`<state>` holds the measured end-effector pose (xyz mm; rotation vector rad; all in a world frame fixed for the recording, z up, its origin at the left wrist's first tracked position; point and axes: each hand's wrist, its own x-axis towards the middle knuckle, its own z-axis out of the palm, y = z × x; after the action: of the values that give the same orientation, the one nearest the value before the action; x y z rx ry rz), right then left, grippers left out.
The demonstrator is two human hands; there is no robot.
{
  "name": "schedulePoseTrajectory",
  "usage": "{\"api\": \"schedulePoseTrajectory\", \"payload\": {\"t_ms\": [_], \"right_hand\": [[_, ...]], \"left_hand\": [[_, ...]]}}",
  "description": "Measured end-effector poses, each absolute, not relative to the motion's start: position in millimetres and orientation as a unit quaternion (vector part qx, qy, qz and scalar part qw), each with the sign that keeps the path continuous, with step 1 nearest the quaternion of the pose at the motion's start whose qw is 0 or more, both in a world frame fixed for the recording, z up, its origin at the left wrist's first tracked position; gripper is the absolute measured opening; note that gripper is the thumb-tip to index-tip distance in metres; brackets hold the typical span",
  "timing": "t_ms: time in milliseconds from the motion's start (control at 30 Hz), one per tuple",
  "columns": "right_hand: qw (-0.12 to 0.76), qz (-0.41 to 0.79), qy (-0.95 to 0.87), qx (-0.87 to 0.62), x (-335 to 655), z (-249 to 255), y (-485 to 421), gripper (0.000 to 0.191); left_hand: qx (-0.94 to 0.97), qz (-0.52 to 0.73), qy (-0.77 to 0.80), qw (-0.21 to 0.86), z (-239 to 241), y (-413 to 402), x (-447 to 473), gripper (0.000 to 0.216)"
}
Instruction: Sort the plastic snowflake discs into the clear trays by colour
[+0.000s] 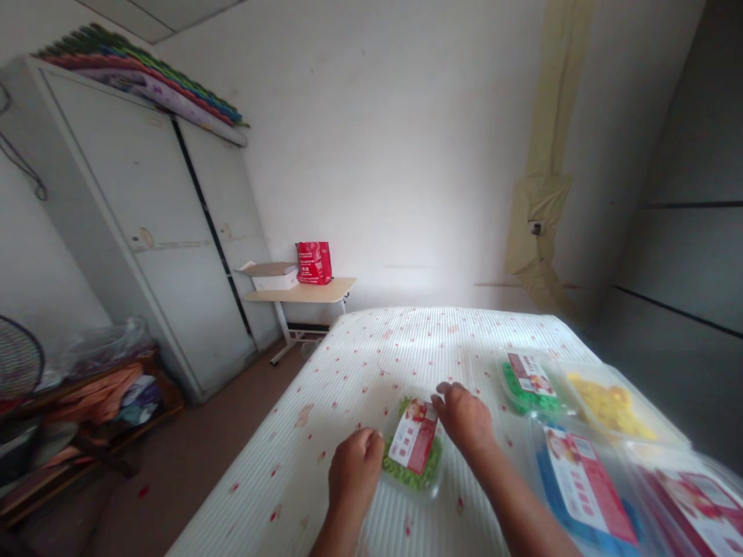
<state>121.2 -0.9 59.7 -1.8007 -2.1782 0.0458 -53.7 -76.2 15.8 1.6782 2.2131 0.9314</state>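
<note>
A clear plastic box with light-green crinkled pieces inside lies on the bed-like surface in front of me, a red and white label across its lid. My left hand is closed at the box's left edge, thumb and forefinger pressed against it. At the upper right corner, my right hand has its fingers bent and pinched on the rim of the lid. The undersides of both hands' fingers are hidden. To the right are a box of darker green pieces, a box of yellow pieces and a blue-filled box.
Another labelled box with dark red contents is at the lower right edge. The white ribbed cover has small red marks. Beyond it stand a small table with a red bag and a grey cabinet.
</note>
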Motion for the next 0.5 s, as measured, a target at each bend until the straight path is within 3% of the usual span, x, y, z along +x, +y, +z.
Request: {"api": "schedulePoseTrajectory", "payload": {"t_ms": [233, 500], "right_hand": [[0.249, 0.196, -0.677, -0.664, 122.7, 44.2, 10.5, 0.037], [0.322, 0.250, -0.638, -0.653, 119.7, 21.5, 19.2, 0.030]], "left_hand": [[0.524, 0.446, 0.685, 0.239, 2.4, -70.2, -58.8, 0.024], [0.490, 0.492, 0.662, 0.282, -3.6, -69.4, -60.3, 0.023]]}}
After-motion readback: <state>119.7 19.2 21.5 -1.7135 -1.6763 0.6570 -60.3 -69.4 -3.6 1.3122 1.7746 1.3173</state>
